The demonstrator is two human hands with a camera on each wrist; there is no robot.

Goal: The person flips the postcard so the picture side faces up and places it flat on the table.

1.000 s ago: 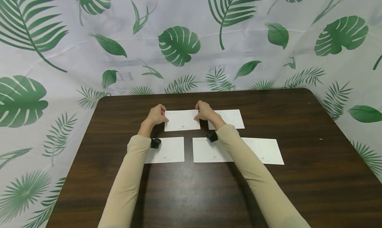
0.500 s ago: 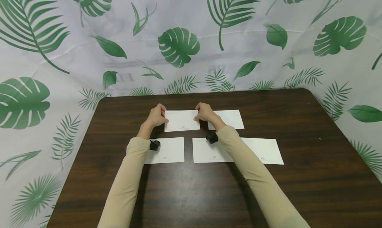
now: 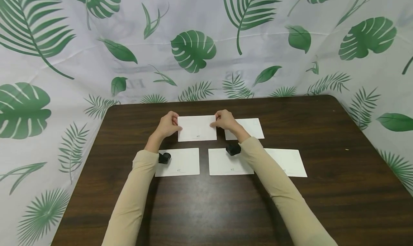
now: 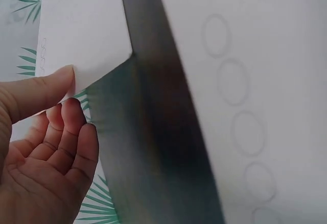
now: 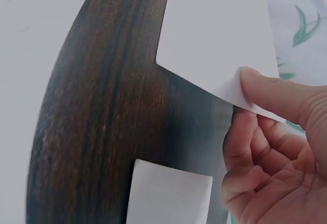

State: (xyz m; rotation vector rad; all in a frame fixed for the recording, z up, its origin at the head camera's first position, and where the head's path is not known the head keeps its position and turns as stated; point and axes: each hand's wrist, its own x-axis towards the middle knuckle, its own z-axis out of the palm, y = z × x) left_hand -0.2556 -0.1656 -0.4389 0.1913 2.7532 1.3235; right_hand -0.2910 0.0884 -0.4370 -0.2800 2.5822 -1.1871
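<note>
Both hands hold a white envelope (image 3: 197, 128) by its two short ends, at the middle of the table's far part. My left hand (image 3: 169, 124) pinches the left end; in the left wrist view the thumb (image 4: 53, 85) lies on top with the fingers curled below. My right hand (image 3: 224, 120) pinches the right end the same way, its thumb (image 5: 265, 92) bending the paper slightly. The far edge of this envelope tilts up, and dark table shows beneath it in both wrist views. A row of faint ovals marks a nearer envelope (image 4: 286, 101) in the left wrist view.
Another white envelope (image 3: 253, 128) lies right of the held one, partly behind the right wrist. A nearer row has a left envelope (image 3: 184, 163), a middle one (image 3: 222, 163) and a right one (image 3: 287, 162) partly under the right sleeve. A leaf-print cloth (image 3: 200, 81) hangs behind the dark wooden table (image 3: 200, 210).
The held envelope's far edge has risen, tilting it up. My right hand has shifted slightly right and its forearm has moved right; the left forearm has moved slightly left. The other envelopes have stayed put.
</note>
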